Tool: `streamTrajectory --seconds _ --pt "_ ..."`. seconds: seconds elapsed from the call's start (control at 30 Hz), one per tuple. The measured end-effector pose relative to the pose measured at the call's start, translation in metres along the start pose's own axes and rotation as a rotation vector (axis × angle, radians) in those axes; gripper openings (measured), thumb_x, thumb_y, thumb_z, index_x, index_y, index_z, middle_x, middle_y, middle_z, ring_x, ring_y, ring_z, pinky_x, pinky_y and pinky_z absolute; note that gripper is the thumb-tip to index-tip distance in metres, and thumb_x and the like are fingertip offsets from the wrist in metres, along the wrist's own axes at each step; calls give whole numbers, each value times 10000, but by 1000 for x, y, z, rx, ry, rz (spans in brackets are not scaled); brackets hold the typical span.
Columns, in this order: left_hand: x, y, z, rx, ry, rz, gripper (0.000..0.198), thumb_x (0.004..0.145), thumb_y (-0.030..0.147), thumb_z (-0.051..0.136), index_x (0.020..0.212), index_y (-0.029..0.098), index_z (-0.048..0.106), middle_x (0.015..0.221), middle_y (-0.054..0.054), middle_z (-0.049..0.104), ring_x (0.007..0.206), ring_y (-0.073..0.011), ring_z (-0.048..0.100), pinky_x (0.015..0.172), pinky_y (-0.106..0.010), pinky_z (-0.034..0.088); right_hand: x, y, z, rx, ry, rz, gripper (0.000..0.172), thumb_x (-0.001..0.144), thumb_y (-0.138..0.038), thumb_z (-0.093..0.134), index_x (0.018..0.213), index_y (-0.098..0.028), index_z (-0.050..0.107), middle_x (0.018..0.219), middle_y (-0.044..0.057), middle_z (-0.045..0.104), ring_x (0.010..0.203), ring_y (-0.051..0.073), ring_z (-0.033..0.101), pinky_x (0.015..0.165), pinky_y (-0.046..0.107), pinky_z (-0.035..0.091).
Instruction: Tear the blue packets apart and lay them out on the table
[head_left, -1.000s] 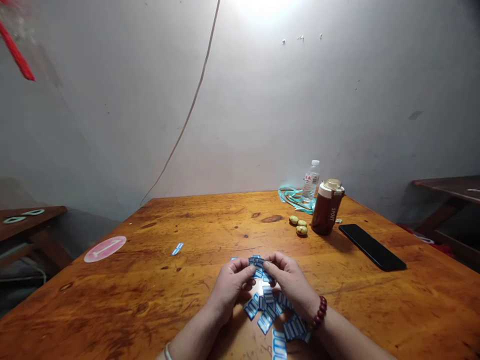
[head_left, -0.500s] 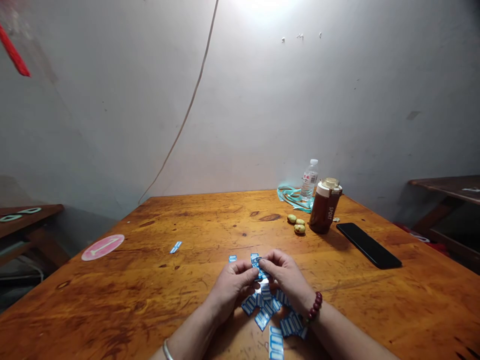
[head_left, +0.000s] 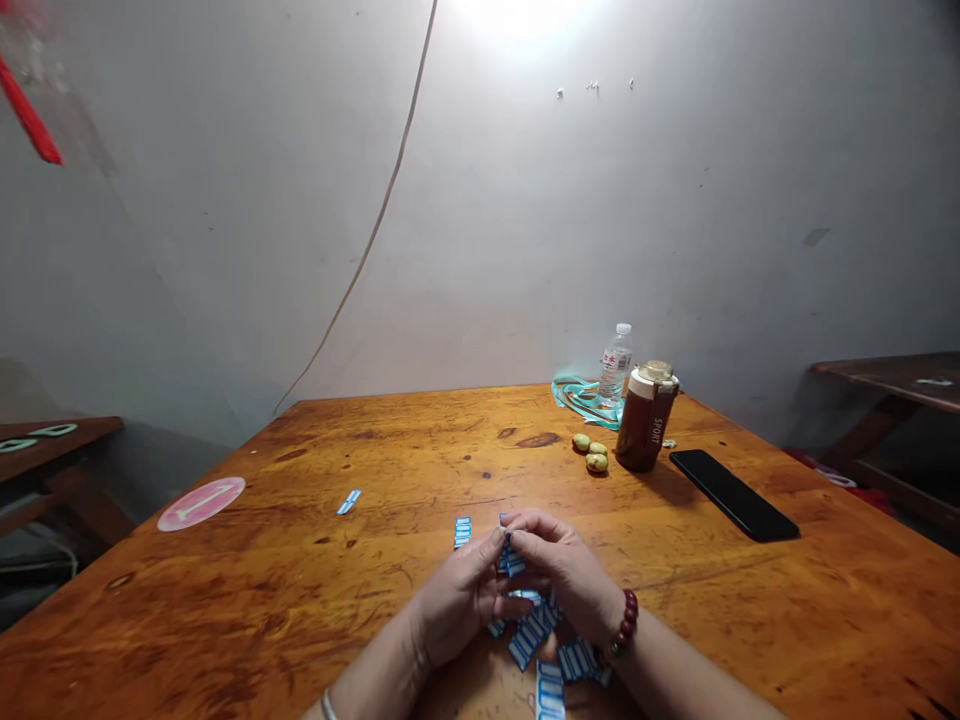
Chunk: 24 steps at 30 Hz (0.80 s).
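Observation:
My left hand [head_left: 459,598] and my right hand [head_left: 566,572] meet over the near middle of the table, thumbs and fingertips together. Between them is a small blue-and-white label strip [head_left: 514,562], partly covered by my fingers. Beneath and in front of the hands lies a loose pile of similar label strips [head_left: 534,632], overlapping at odd angles. One strip [head_left: 550,690] reaches the bottom edge of the picture. Just beyond my left fingers another strip [head_left: 463,530] lies flat, and a separate small piece [head_left: 349,502] rests farther left.
On the wooden table [head_left: 405,440] a pink round sticker [head_left: 201,503] lies at left. To the right are several yellowish oval objects [head_left: 596,463], a brown flask [head_left: 647,418], a black phone [head_left: 733,494], a water bottle [head_left: 616,362] and a turquoise strap [head_left: 577,396]. A wall stands behind.
My left thumb has moved up and inward, so the two thumbs now come together over the strip. More of the strip beyond my left hand shows. The view has shifted slightly.

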<state>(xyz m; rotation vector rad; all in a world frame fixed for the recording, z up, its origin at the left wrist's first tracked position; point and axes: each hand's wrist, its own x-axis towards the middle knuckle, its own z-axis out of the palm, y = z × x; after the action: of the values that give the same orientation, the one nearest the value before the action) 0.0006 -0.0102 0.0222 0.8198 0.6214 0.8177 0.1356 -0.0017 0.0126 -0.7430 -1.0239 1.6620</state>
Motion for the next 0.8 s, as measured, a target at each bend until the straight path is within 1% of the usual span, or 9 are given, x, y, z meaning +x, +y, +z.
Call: streamTrajectory --seconds 0.07,0.13,0.27,0.33,0.4,0.5,0.57,0.67,0.8 --pt "-1 1 0 -52 -10 -12 254 795 330 472 933 134 554 830 -81 595 717 -146 595 614 -237 450 0 1 2 37 -13 8 172 637 -296 657 718 -166 579 833 4 563 624 101 534 532 210 420" --pt "0 2 -3 -86 -3 -14 227 789 308 489 900 124 562 760 -62 585 650 -112 582 578 -204 440 0 0 2 24 -28 -5 155 663 -290 635 744 -171 577 783 6 571 602 100 528 524 213 420" --pt "2 3 -11 -112 51 -25 189 771 295 523 830 121 571 659 -17 546 535 -57 528 494 -152 399 1 -2 1 -176 -19 -118 128 702 -276 590 761 -163 578 706 5 572 652 119 533 618 241 433" --pt "3 3 -12 -95 65 -40 194 764 303 530 817 120 567 651 -11 536 514 -47 508 478 -147 389 0 -4 0 -353 36 -218 126 718 -269 568 796 -171 585 727 9 571 681 126 530 642 247 427" --pt "3 2 -12 -79 62 -43 201 761 312 533 813 120 563 647 -5 526 506 -43 495 470 -146 380 -2 -5 0 -536 77 -372 144 730 -257 549 848 -191 598 766 18 566 712 133 524 665 252 418" --pt "3 2 -11 -66 48 -31 203 755 319 539 802 123 561 622 9 504 500 -41 483 460 -143 368 -5 -7 2 -711 63 -537 149 766 -239 497 834 -213 627 778 30 562 734 138 516 684 253 407" --pt "3 1 -11 -50 58 -33 235 752 349 534 800 120 561 624 3 510 504 -45 490 465 -146 372 -6 -8 2 -755 71 -543 168 783 -238 467 770 -210 632 734 30 565 706 140 514 662 252 405" --pt "4 1 -9 41 91 -16 324 751 419 502 842 114 562 698 -39 557 541 -67 527 492 -167 392 -5 -8 0 -756 157 -496 149 764 -255 489 732 -194 621 698 29 577 681 148 517 639 259 408" --pt "6 0 -7 305 182 136 288 719 390 554 852 135 555 700 -27 572 526 -68 528 463 -159 364 -1 -9 -5 -626 209 -345 170 744 -306 510 756 -172 614 711 35 598 655 151 527 626 269 425"
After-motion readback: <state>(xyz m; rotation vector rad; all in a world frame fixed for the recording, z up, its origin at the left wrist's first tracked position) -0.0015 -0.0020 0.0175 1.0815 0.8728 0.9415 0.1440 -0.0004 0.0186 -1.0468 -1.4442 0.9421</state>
